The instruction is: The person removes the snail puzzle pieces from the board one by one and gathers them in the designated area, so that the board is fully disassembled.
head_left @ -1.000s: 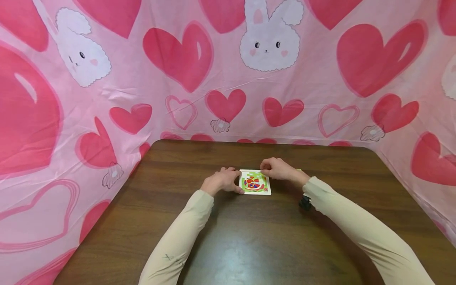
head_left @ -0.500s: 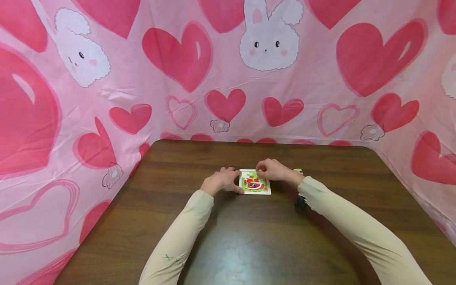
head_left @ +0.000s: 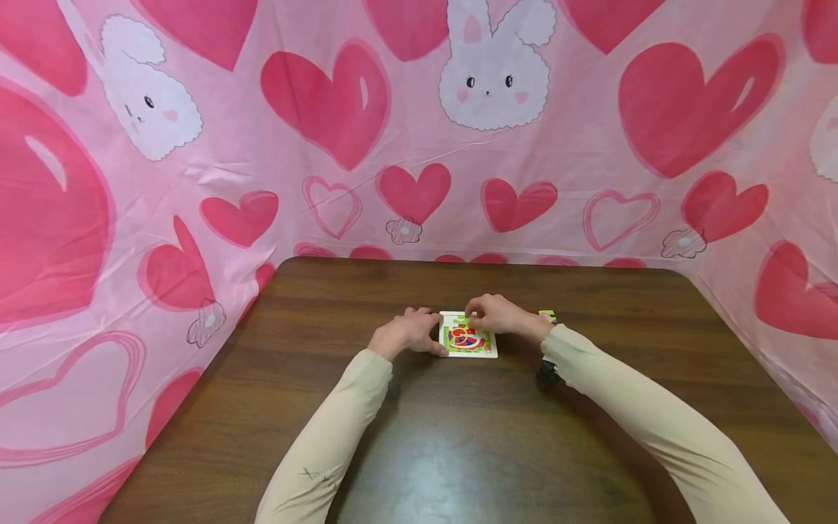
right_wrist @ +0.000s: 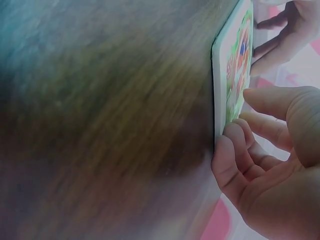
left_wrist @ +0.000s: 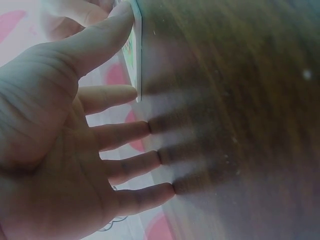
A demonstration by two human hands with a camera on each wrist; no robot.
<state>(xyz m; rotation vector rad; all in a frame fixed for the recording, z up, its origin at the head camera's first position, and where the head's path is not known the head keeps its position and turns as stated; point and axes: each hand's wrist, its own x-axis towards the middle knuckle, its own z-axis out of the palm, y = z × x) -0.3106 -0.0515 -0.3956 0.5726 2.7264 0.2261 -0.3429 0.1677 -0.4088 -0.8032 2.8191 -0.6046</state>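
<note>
A small square jigsaw puzzle [head_left: 468,340] with a white frame and a red, blue and green snail-like picture lies on the table. Pale patches show along its upper part. My left hand [head_left: 409,333] rests at its left side, thumb and index finger touching the frame, the other fingers spread straight with their tips on the table [left_wrist: 225,130]. Over the puzzle's upper right is my right hand [head_left: 500,315]. In the right wrist view its thumb and index fingertips meet the picture [right_wrist: 235,75], other fingers curled by the frame's edge. Whether a piece is between them is hidden.
Just right of my right hand lies a small green and multicoloured puzzle piece or pieces [head_left: 548,316], partly near my wrist. A pink cloth [head_left: 563,145] with hearts and rabbits hangs behind the table and along both sides.
My right hand has shifted left along the puzzle's upper edge, and the green piece beside its wrist has come into view. My left hand and the puzzle frame have stayed put.
</note>
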